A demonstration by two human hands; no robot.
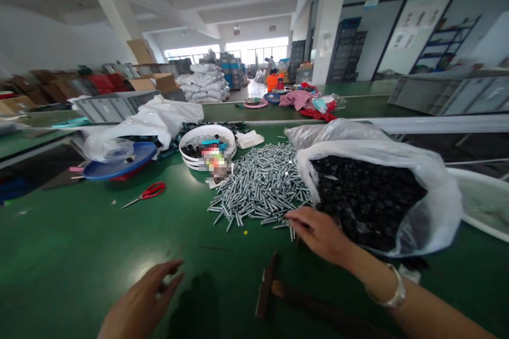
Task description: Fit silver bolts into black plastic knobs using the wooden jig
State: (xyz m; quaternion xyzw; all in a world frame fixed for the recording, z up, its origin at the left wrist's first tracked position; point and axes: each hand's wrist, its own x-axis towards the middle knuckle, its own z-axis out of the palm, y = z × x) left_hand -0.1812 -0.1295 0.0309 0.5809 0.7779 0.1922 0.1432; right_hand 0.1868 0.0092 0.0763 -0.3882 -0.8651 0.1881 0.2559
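Note:
My left hand (pixel 145 296) hovers over the green tabletop at lower left, thumb and fingers apart, holding nothing. At the front right edge of a heap of silvery metal screws (pixel 258 183), my right hand (pixel 320 233) reaches in with its fingers apart. Its fingertips are at the screws, and I see nothing clearly held in them. A large white plastic bag (pixel 441 190) full of small black parts (pixel 366 196) stands open just beyond that hand. In front of it lies a hammer (pixel 265 288) with a wooden handle, partly under the right forearm.
Red-handled scissors (pixel 153 189) lie left of the heap. Stacked white tubs (pixel 191 161) with mixed small parts stand behind, near a blue tray (pixel 119 164) under plastic film. Grey crates (pixel 457 92) stand across the far bench. A person (pixel 272 65) is far back.

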